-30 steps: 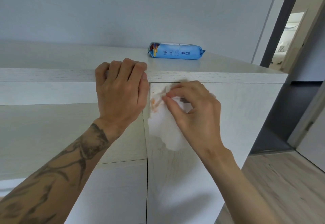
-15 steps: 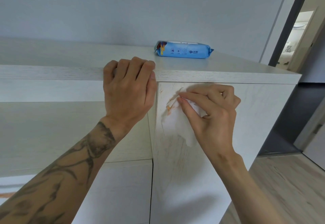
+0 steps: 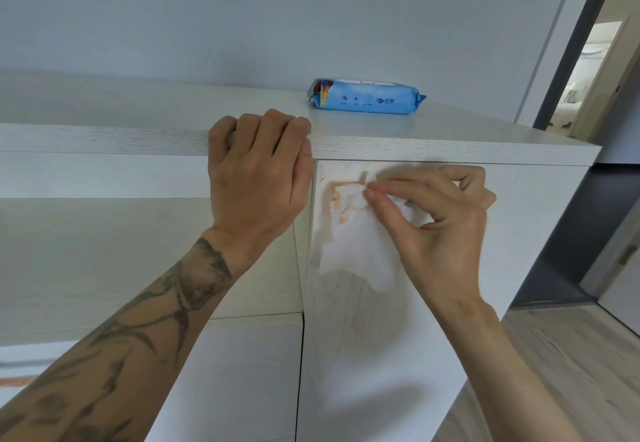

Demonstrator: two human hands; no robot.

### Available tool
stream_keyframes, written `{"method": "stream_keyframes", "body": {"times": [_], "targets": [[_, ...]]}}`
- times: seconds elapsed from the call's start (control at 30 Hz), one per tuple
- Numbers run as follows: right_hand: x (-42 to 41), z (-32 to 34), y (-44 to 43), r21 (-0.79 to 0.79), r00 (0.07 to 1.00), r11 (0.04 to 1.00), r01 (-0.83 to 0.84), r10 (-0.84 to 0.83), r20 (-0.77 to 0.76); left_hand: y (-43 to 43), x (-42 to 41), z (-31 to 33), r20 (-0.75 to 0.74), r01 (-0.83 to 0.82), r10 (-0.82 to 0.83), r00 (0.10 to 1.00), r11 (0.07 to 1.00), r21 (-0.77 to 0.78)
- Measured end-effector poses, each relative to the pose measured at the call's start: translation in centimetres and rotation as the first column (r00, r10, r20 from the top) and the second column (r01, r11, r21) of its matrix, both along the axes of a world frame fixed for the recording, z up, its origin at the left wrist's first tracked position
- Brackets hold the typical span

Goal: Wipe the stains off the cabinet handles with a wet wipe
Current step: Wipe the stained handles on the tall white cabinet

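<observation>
Wiping is under way on the wet wipe (image 3: pixel 356 244), which lies spread against the cabinet door (image 3: pixel 374 355) just beneath the front edge of the cabinet top (image 3: pixel 450 136). Its loose lower part hangs down the panel. An orange stain (image 3: pixel 337 206) outlines the wipe's upper left border.

Half a second earlier, orange streaks lay bare on the door beside the fingertips. They now sit at the wipe's margin, and colour shows on the cloth itself. The residue therefore appears to be lifting, though a faint smear near the door's edge suggests that more passes are needed. No separate handle shows; the door's upper edge, directly under the cabinet top, presumably serves as the grip.

The right hand (image 3: pixel 446 230) pinches a bunched fold of the wipe between the thumb and the extended first two fingers. Its fingertips (image 3: pixel 369 193) press the cloth to the door just below the cabinet top. Most of the sheet lies below and to the left of them, while the remaining fingers curl above.

The left hand (image 3: pixel 256 178) hooks its curled fingers over the cabinet top's front edge, steadying the body. A blue wet-wipe pack (image 3: pixel 367 98) rests on the cabinet top, behind that hand and apart from it.
</observation>
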State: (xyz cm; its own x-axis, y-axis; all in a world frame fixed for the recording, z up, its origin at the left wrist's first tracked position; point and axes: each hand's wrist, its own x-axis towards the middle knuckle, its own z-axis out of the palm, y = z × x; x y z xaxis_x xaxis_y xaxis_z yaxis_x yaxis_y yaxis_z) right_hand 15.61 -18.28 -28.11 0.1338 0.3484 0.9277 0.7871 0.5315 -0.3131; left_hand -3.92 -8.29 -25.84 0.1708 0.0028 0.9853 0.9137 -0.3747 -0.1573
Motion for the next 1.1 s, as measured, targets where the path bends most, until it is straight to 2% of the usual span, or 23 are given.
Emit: {"method": "stream_keyframes", "body": {"times": [0.13,0.33,0.53,0.7,0.87,1.1], "targets": [[-1.5,0.6,0.9,0.015,0.993,0.997,0.07,-0.071,0.089,0.0,0.0,-0.1,0.0,0.001,-0.001,1.0,1.0,0.002],[0.1,-0.4,-0.4,0.028,0.999,0.998,0.05,-0.05,0.018,-0.1,0.0,-0.1,0.004,0.0,0.0,1.0,1.0,-0.008],[-1.4,0.5,0.7,0.001,0.992,0.997,0.075,-0.075,0.104,-0.2,0.0,0.0,-0.003,-0.005,0.005,1.0,1.0,-0.002],[1.6,-0.6,-0.5,0.036,0.995,0.999,0.036,-0.039,0.094,-0.1,-0.1,0.0,-0.004,0.0,0.0,1.0,1.0,-0.002],[5.7,-1.0,-1.2,0.045,0.99,0.991,0.123,-0.126,0.063,-0.2,0.1,0.0,0.004,-0.002,0.002,1.0,1.0,-0.001],[0.0,-0.5,0.4,0.075,0.993,0.997,0.014,-0.022,0.114,-0.4,0.2,0.0,0.012,-0.005,0.005,1.0,1.0,-0.01]]}}
